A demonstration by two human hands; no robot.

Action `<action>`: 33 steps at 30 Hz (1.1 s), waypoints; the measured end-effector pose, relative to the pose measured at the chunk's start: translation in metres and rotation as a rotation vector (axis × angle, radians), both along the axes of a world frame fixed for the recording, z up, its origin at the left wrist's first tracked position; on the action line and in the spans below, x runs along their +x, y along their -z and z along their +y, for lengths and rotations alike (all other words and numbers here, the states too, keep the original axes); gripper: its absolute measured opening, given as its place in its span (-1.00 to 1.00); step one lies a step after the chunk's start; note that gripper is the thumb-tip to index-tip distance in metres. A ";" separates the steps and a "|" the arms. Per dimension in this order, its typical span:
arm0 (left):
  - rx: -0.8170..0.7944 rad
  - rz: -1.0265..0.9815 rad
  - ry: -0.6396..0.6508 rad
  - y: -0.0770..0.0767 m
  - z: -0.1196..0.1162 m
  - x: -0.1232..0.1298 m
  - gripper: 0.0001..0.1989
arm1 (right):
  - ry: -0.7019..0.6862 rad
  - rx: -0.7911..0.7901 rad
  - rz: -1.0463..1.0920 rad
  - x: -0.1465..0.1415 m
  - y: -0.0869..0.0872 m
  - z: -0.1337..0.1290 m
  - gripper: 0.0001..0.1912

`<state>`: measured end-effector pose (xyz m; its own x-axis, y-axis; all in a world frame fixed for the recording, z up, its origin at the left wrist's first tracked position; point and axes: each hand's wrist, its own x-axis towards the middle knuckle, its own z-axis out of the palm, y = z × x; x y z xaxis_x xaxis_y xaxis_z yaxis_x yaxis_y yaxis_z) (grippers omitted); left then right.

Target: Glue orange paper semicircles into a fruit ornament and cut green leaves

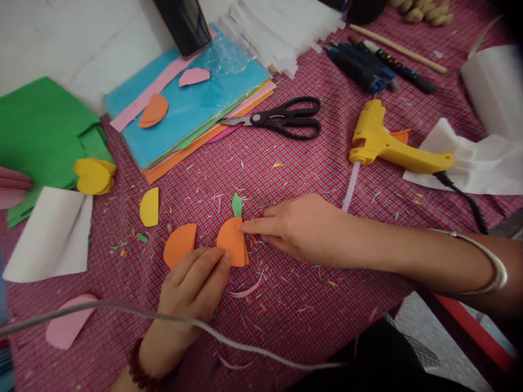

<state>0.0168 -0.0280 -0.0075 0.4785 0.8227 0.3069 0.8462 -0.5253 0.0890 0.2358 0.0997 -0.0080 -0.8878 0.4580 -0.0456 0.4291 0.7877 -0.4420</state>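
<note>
Toward the near edge of the worktop point(286, 174), our left hand point(190, 288) presses the folded orange paper point(231, 242), though we cannot tell if it pinches; our loosely open right hand point(304, 228) touches its upper corner, probably to align the layers beside the green leaf point(237, 205). Scissors point(281, 117) and glue gun point(392, 144) lie farther back, likely leaving us room.

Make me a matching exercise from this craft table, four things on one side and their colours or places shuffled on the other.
Column one
1. Glue gun
2. Scissors
3. Leaf cutout
4. Right hand

Column two
A. Green, at the top end of an orange piece
B. Fingertip at the orange piece's edge
C. Yellow, with a black cord
D. Black-handled, blades over the edge of the paper stack

Pairs: 1-C, 2-D, 3-A, 4-B
</note>
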 end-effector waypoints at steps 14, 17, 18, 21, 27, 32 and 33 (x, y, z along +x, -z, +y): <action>-0.040 0.036 -0.008 -0.001 -0.002 0.001 -0.72 | 0.002 0.008 -0.005 0.000 0.000 -0.001 -0.65; -0.027 0.033 0.009 -0.002 -0.002 0.001 -0.68 | 0.001 0.012 0.005 0.000 0.000 -0.001 -0.65; -0.026 0.036 0.011 -0.001 -0.002 0.001 -0.68 | 0.001 0.012 0.007 0.000 0.000 -0.001 -0.65; -0.039 0.062 0.024 0.000 -0.003 0.001 -0.70 | 0.003 0.010 0.005 0.001 0.000 -0.001 -0.66; 0.015 0.108 0.061 0.002 0.001 0.002 -0.78 | 0.003 0.005 0.003 0.000 0.000 -0.001 -0.66; -0.005 0.113 0.059 0.002 0.001 0.003 -0.79 | -0.007 0.010 0.023 0.000 0.003 -0.002 -0.67; -0.015 0.122 0.058 0.002 0.000 0.003 -0.78 | -0.010 0.012 0.027 0.000 0.003 -0.002 -0.67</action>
<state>0.0201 -0.0278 -0.0099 0.5586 0.7965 0.2314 0.8193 -0.5734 -0.0041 0.2360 0.0976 -0.0113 -0.8931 0.4496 -0.0163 0.4093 0.7969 -0.4443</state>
